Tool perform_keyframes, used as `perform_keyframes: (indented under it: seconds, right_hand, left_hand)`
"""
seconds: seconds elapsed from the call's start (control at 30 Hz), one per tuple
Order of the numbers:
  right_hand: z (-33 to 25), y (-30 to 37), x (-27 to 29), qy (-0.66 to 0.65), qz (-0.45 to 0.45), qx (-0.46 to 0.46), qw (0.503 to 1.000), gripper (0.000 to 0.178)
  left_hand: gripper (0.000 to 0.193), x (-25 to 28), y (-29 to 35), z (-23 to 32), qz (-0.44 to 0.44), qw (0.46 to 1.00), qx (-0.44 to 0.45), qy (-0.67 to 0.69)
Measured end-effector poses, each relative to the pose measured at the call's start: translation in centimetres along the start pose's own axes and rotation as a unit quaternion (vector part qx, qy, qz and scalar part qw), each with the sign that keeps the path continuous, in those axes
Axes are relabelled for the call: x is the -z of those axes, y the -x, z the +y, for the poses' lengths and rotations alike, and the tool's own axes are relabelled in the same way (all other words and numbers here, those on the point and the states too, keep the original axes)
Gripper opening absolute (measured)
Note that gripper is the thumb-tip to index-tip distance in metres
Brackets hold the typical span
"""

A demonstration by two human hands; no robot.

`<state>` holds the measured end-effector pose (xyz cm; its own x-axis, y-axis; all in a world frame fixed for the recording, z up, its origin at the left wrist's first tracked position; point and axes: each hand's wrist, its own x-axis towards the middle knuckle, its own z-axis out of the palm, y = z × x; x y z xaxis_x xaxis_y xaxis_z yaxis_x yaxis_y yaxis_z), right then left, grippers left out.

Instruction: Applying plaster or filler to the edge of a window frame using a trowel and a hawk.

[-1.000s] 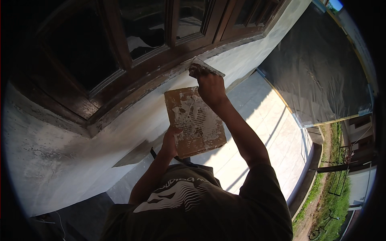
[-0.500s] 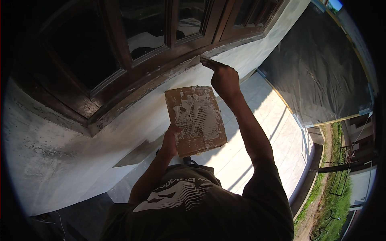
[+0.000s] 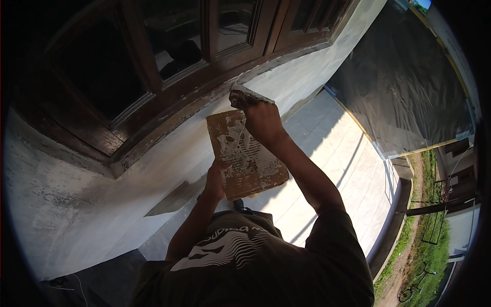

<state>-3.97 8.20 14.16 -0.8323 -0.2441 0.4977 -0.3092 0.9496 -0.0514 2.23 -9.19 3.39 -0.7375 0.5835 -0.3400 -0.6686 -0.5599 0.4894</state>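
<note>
Taking the brown rectangular board [image 3: 255,176] as the centre of a clock dial, the person's left hand [image 3: 218,178] sits at 8 o'clock. It pinches the board's left edge, the thumb lying over the upper face; the fingers beneath are hidden. The board is held out in front of the chest, its face smeared with pale filler [image 3: 239,139], which shows a band of ridges near the middle.

The right hand [image 3: 264,122] is between 12 and 1 o'clock, closed in a grip round a flat scraper [image 3: 249,94] caked with the same pale stuff. In this view the hand overlaps the board's upper right corner; whether it touches there, I cannot tell. The scraper, at 12 o'clock, is just beside the rough ledge [image 3: 202,98] under the dark brown wooden window frame [image 3: 212,69]; contact between them is unclear.

The frame and its panes stretch from 10 to 12 o'clock. A whitish plastered wall [image 3: 123,189] runs below the ledge at 9 o'clock, with a grey patch [image 3: 176,198] at 8. Sunlit floor tiles [image 3: 332,169] spread at 3, a black plastic sheet [image 3: 401,84] hangs at 2, and grass [image 3: 434,245] grows at 4. The person's dark printed T-shirt [image 3: 286,276] fills 6 o'clock.
</note>
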Motion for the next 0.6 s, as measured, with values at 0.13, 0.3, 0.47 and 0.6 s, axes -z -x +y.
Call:
perform_keyframes:
  seconds: [0.13, 0.3, 0.47, 0.6]
  right_hand:
    - [-1.7, 0.3, 3.3, -0.118, 0.087, -0.002, 0.989, 0.024]
    - [4.3, -1.2, 2.6, -0.167, 0.176, -0.198, 0.950, 0.017]
    - [5.3, -1.0, -0.4, -0.185, 0.227, -0.230, 0.928, 0.019]
    - [3.0, -1.2, -1.0, -0.186, 0.202, -0.235, 0.932, 0.020]
  left_hand:
    - [0.053, 0.3, -0.3, -0.1, -0.012, 1.000, -0.011, 0.012]
    - [0.053, -0.2, -0.1, -0.1, -0.015, 1.000, -0.011, 0.009]
    - [0.053, 0.2, -0.2, -0.3, 0.000, 1.000, -0.009, 0.013]
    - [0.053, 0.3, 0.2, -0.2, -0.006, 1.000, 0.003, 0.022]
